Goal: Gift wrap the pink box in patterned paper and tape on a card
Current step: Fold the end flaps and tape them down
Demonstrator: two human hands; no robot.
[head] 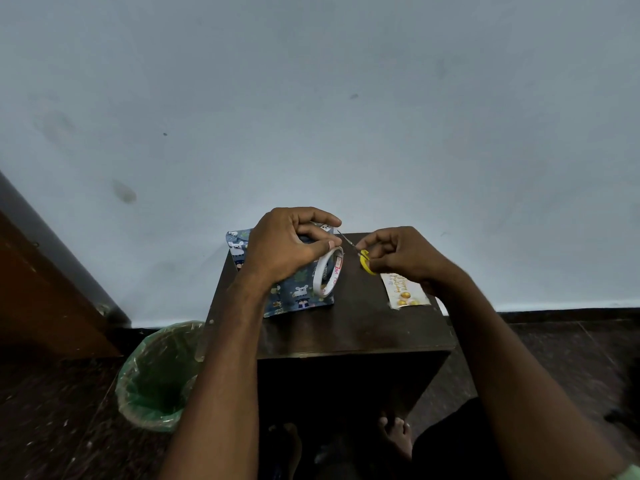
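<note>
Tape roll [328, 274] gripped in my left hand [287, 244] over wrapped box [298, 289]; right hand [403, 259] fingers closed in yellow scissors [365, 261]; card [405, 291] on table [363, 327].

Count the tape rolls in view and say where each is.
1. The tape roll hangs from the left hand, above the wrapped box on the table. Others may be hidden behind the hands.
</note>
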